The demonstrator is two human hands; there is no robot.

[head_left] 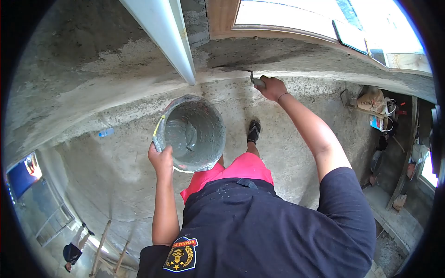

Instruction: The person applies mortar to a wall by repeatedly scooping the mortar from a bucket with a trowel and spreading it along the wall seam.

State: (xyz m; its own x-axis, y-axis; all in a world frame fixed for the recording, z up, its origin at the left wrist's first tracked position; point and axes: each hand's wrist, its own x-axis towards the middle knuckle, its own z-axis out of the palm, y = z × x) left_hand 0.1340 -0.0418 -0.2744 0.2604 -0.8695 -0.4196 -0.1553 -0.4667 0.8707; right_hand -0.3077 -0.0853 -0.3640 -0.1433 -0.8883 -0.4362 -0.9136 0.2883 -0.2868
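My left hand [162,159] is closed on the rim of a grey bucket [214,121], which is tilted so that its inside faces me. Wet grey mortar [187,134] lies at its bottom and coats its walls. My right hand [272,89] is wrapped round the handle of a trowel [257,82]. The trowel's thin blade lies along the lower part of the wall [296,53], where a darker, damp-looking patch shows beneath the window frame. The blade is seen nearly edge-on, so I cannot tell how much mortar is on it.
A white pipe-like post [164,37] comes down left of the trowel. A flat dark-edged device [350,37] rests on the window sill. A plastic bottle [106,132] lies on the floor [111,171]. At right are a cement bag [371,101] and a paint bucket [381,122]. Another person [73,252] is far lower left.
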